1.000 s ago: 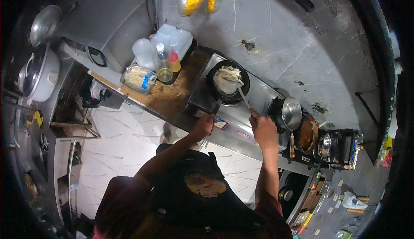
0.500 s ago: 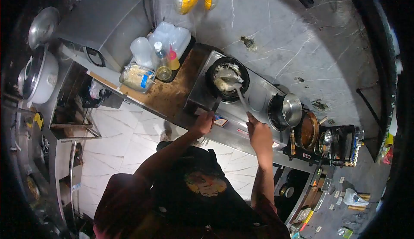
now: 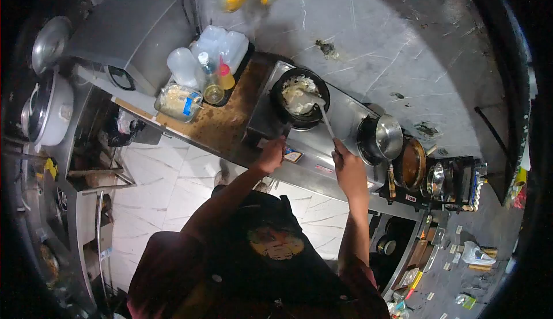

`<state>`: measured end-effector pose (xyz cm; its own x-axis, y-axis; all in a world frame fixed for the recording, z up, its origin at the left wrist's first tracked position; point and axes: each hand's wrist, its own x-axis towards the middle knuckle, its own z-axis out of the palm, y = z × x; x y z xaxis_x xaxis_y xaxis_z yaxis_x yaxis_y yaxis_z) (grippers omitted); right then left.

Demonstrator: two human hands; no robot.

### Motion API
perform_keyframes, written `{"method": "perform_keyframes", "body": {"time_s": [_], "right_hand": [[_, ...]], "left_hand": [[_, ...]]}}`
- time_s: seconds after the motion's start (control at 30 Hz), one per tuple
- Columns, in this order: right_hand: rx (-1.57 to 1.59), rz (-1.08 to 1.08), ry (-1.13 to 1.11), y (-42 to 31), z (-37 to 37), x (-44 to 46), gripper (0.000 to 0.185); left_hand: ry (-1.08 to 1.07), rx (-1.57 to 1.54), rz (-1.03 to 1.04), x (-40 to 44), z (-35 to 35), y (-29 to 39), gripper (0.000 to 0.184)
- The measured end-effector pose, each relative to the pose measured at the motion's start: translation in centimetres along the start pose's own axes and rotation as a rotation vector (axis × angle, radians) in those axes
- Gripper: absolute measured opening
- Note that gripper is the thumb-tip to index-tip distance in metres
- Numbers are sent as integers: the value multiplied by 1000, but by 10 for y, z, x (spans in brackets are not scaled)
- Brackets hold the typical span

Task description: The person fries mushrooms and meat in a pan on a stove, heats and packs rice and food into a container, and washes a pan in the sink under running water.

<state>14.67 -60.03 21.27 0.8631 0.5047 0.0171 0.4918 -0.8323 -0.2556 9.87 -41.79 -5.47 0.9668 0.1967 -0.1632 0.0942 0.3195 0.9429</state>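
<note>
A black frying pan point(image 3: 277, 109) sits on the steel stove point(image 3: 345, 105), with pale, whitish shredded food point(image 3: 297, 92) inside it. My left hand point(image 3: 272, 156) is closed round the pan's dark handle. In my right hand point(image 3: 350, 172) is a metal spatula point(image 3: 329, 126), gripped by its handle. Its flat blade rests in the pan against the right side of the food. The exact kind of food cannot be made out.
Right of the pan stand a steel pot point(image 3: 389, 137) and a brown-filled pan point(image 3: 412, 162). To the left are a squeeze bottle point(image 3: 226, 78), a clear bottle point(image 3: 213, 91), a plastic tub of pale shreds point(image 3: 177, 102) and a grey oven-like appliance point(image 3: 135, 28).
The spatula blade has shifted within the pan, and the food lies more spread and loosened. My right hand has moved slightly to the right relative to the pan. The camera view has shifted a little.
</note>
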Motion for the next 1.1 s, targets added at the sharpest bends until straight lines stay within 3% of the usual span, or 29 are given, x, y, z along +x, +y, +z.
{"method": "perform_keyframes", "body": {"time_s": [0.07,0.1,0.17,0.3,0.33,0.43,0.5,0.6,0.7,0.83,0.9,0.97,1.0,1.1], "right_hand": [[164,-10,61,3,6,-20,38],[403,153,-2,6,17,-29,40],[1039,521,-127,14,48,-47,44],[1403,610,-146,32,115,-69,50],[1434,564,-111,30,118,-71,39],[1483,479,-1,27,145,-67,39],[1478,516,-47,30,141,-68,42],[1192,505,-89,25,119,-61,48],[1065,452,-186,22,77,-55,48],[957,584,-467,5,33,-34,51],[875,566,-453,15,37,-29,50],[806,309,-214,42,62,-26,49],[800,423,-275,21,30,-22,48],[593,325,-196,17,22,-3,41]], "left_hand": [[-2,-15,72,-5,4,14,43],[-1,-20,99,-7,6,24,42],[19,-468,-397,-13,10,49,38],[38,-442,-400,-18,15,54,39],[38,-451,-411,-19,16,57,40],[-5,-506,-442,-18,8,58,42],[-52,-559,-456,-18,10,60,43],[43,-451,-463,-22,10,68,37],[12,-514,-488,-19,8,67,38],[5,-543,-482,-20,8,59,40],[-9,-516,-445,-19,9,62,40],[-19,-585,-479,-19,8,57,41],[-24,-589,-474,-19,8,55,41],[12,-546,-502,-17,8,54,42]]}}
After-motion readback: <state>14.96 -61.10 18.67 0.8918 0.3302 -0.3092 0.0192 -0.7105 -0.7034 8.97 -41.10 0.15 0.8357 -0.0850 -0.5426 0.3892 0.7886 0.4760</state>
